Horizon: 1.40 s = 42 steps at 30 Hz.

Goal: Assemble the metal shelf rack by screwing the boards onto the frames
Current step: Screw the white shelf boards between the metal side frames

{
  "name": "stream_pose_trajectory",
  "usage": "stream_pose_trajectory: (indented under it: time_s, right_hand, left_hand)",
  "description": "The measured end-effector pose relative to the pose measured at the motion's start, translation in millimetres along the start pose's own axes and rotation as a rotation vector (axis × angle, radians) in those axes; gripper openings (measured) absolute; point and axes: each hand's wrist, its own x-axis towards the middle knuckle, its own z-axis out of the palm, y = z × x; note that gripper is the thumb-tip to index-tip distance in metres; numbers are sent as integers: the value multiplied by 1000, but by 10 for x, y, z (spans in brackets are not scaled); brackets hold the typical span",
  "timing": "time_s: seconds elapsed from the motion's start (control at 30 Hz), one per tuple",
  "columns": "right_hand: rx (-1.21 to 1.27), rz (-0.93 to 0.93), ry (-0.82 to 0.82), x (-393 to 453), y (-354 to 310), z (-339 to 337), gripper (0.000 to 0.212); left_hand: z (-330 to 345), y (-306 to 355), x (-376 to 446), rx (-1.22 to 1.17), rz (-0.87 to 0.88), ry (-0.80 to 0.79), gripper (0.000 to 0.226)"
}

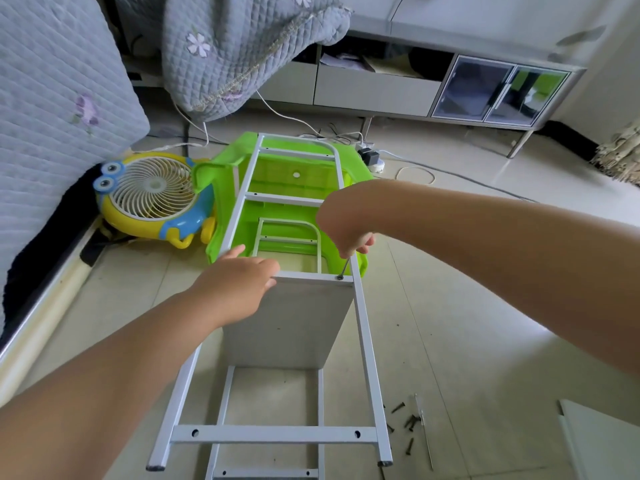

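A white metal frame (pixel 365 341) lies across the middle of the floor, its far end resting on an overturned green plastic stool (pixel 287 183). A grey-white board (pixel 291 320) stands on edge under one of its crossbars. My left hand (pixel 239 284) grips the top left of the board and crossbar. My right hand (pixel 346 233) holds a thin tool (pixel 344 267) upright, its tip on a screw (pixel 340 277) at the crossbar's right end. A second frame (pixel 221 396) shows below the board. Several dark loose screws (pixel 408 422) lie on the tiles at lower right.
A yellow and blue cartoon fan (pixel 152 197) lies left of the stool, beside a quilt-covered bed (pixel 52 109). A low grey cabinet (pixel 433 88) runs along the back. Cables and a power strip (pixel 370 155) lie behind the stool. Another white board (pixel 602 441) lies at lower right.
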Motion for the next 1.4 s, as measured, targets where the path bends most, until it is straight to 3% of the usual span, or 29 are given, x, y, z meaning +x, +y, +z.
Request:
stream_pose_trajectory:
  time_s: [0.1, 0.23, 0.33, 0.4, 0.5, 0.57, 0.67, 0.77, 0.87, 0.97, 1.07, 1.13, 1.23, 1.3, 1.4]
  right_hand:
    - [259, 133, -219, 95, 60, -110, 35]
    - [218, 94, -250, 72, -3, -156, 36]
    - [25, 21, -181, 13, -96, -121, 28]
    - [-135, -12, -52, -77, -110, -101, 29]
    - [-221, -21, 107, -180, -75, -30, 34]
    - [-242, -4, 121, -188, -103, 12, 32]
    - [-168, -3, -27, -128, -116, -7, 19]
    - [177, 87, -267, -22, 37, -85, 27]
    - [305, 124, -361, 30, 138, -151, 31]
    - [174, 95, -335, 27, 13, -138, 31]
    - [-52, 32, -117, -17, -93, -87, 14]
    - [-150, -10, 48, -73, -84, -50, 28]
    - [-176, -24, 108, -102, -60, 15, 34]
    - [-110, -11, 20, -83, -37, 22, 33]
    - [233, 37, -198, -6, 99, -42, 19]
  left_hand:
    - [0, -4, 11, 2, 2, -9, 29]
    - [45, -28, 21, 19, 25, 14, 27]
    - [113, -72, 31, 7, 53, 60, 25]
    - [133, -85, 37, 3, 59, 71, 25]
    - [152, -82, 51, 18, 69, 85, 27]
    - [154, -81, 57, 24, 66, 93, 28]
    - [145, -77, 80, 34, 66, 86, 28]
    - [124, -76, 109, 29, 61, 54, 28]
    - [122, -81, 112, 50, 56, 45, 28]
    - [136, -83, 103, 46, 52, 48, 26]
    - [137, -74, 84, 42, 47, 71, 25]
    - [136, -78, 80, 40, 48, 73, 28]
    - [145, -83, 83, 48, 58, 73, 30]
    - [148, -77, 86, 50, 61, 74, 28]
    - [144, -70, 88, 46, 63, 63, 29]
